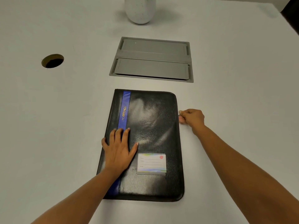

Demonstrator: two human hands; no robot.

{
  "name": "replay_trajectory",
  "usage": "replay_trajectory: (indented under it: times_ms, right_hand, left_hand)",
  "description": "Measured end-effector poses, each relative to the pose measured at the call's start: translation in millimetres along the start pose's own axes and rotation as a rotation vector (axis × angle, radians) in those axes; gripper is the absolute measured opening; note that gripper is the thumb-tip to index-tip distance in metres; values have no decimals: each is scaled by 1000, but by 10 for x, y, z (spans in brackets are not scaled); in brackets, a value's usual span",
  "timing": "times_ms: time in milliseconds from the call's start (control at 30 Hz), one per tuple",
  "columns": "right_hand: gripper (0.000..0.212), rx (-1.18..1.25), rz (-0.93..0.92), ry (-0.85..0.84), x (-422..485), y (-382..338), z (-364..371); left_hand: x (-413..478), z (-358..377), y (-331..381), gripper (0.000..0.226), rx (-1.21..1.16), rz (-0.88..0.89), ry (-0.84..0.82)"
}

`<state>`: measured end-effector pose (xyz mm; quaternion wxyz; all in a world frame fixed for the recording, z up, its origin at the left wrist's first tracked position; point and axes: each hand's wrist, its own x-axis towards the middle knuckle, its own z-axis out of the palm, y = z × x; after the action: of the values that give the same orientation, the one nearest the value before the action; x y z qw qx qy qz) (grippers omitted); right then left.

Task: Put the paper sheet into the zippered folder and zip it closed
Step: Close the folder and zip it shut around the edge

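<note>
A black zippered folder (150, 126) with a blue stripe and a small label window lies flat and folded shut on the white table. My left hand (119, 149) rests flat on its cover near the spine, fingers spread. My right hand (191, 117) is at the folder's right edge, about a third of the way down from the far corner, with fingers pinched on the small zipper pull (179, 114). No paper sheet shows; the cover hides the inside.
A grey recessed cable hatch (152, 59) sits in the table just beyond the folder. A round cable hole (52, 60) is at the far left. A white speckled rounded object (140, 9) stands at the far edge.
</note>
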<state>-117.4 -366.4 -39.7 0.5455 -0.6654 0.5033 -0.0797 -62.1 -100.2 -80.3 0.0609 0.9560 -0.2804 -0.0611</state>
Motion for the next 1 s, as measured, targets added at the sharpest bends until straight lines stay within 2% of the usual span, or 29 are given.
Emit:
replay_trajectory:
  times_ms: [133,233,433,567,700,867,1000]
  right_hand:
    - [32,-88,57,76,83,-18,123]
    - [37,-205,112,137,195,-8,172]
    - [21,-455,212,144,371,-146,187]
    - [17,-477,175,175,553,-363,244]
    - [16,-520,132,216,704,-673,361]
    - [26,-613,38,232,838,-902,552]
    - [19,-717,-71,210,873,-1007,754]
  left_hand:
    - [352,-123,1,67,-27,3,71]
    - [613,-158,-52,68,-38,-10,36]
    - [717,20,-183,86,-26,-2,-42]
    - [718,22,-180,91,-51,11,-26]
    - [724,26,-182,84,-42,10,-35]
    - [739,47,-179,78,-17,13,-33]
    - [743,66,-184,76,4,18,-29]
